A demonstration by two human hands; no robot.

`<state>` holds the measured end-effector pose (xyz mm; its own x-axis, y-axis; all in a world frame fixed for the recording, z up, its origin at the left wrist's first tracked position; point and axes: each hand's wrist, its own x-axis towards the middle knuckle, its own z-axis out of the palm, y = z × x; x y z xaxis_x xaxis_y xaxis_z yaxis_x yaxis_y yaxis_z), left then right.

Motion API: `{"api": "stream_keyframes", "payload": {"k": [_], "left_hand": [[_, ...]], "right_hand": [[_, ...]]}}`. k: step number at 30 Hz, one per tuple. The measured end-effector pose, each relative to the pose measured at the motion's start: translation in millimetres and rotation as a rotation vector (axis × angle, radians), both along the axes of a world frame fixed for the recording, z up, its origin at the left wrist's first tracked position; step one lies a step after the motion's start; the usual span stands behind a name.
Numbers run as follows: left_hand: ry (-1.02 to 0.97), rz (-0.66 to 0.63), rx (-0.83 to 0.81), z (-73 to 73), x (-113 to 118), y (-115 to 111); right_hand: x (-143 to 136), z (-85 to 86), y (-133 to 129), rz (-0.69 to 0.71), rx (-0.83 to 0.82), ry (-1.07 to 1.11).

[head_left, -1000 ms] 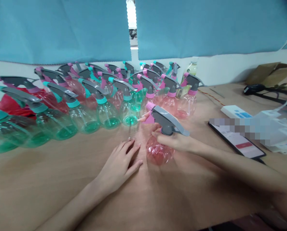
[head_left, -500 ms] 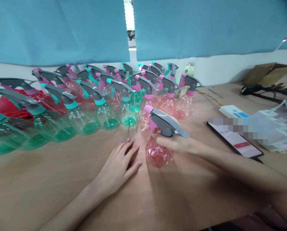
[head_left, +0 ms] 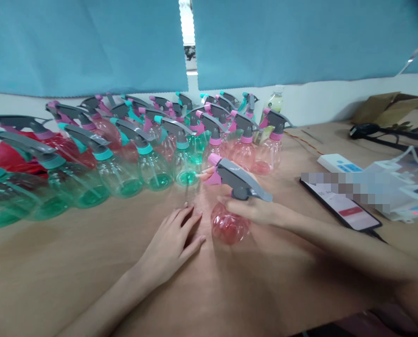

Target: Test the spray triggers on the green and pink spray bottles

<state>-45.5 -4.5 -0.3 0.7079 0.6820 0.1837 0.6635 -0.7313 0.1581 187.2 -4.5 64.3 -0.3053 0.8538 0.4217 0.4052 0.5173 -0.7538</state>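
My right hand (head_left: 256,209) is at the neck of a clear pink spray bottle (head_left: 230,227) with a grey and pink trigger head (head_left: 235,178). The thumb lies against the bottle just under the head, and at least one finger reaches out past the pink trigger. The head partly covers this hand, so its other fingers are hidden. To the left, my left hand (head_left: 173,238) lies palm down on the table with its fingers apart, holding nothing. Beyond both hands stand rows of spray bottles, green ones (head_left: 156,173) in front on the left and pink ones (head_left: 244,154) on the right.
On the right lie a phone (head_left: 342,206) with a cable, a white device with blue buttons (head_left: 340,164), clear plastic boxes (head_left: 391,187) and black glasses (head_left: 380,135). A cardboard box (head_left: 384,107) stands behind. Red plastic (head_left: 15,154) shows among the left bottles.
The fingers of my right hand have straightened and stretched forward past the trigger; before, they were curled at it. The bottle and my left hand have hardly moved.
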Motion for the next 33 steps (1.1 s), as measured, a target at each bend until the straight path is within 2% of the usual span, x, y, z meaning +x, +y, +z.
{"api": "stream_keyframes", "payload": {"k": [4, 15, 22, 27, 33], "left_hand": [[0.005, -0.001, -0.001, 0.4, -0.1, 0.4], [-0.009, 0.006, -0.019, 1.7, 0.5, -0.6], [-0.020, 0.004, -0.017, 0.4, -0.2, -0.5], [0.002, 0.010, -0.018, 1.5, -0.8, -1.0], [-0.035, 0.008, -0.031, 2.0, -0.4, -0.2]], "right_hand": [[-0.6, -4.0, 0.4, 0.042, 0.003, 0.095], [-3.5, -1.9, 1.1, 0.122, -0.037, 0.228], [-3.3, 2.0, -1.3, 0.108, -0.103, 0.219], [-3.4, 0.5, -0.1, 0.107, -0.042, 0.238], [-4.3, -1.6, 0.9, 0.091, -0.049, 0.267]]}}
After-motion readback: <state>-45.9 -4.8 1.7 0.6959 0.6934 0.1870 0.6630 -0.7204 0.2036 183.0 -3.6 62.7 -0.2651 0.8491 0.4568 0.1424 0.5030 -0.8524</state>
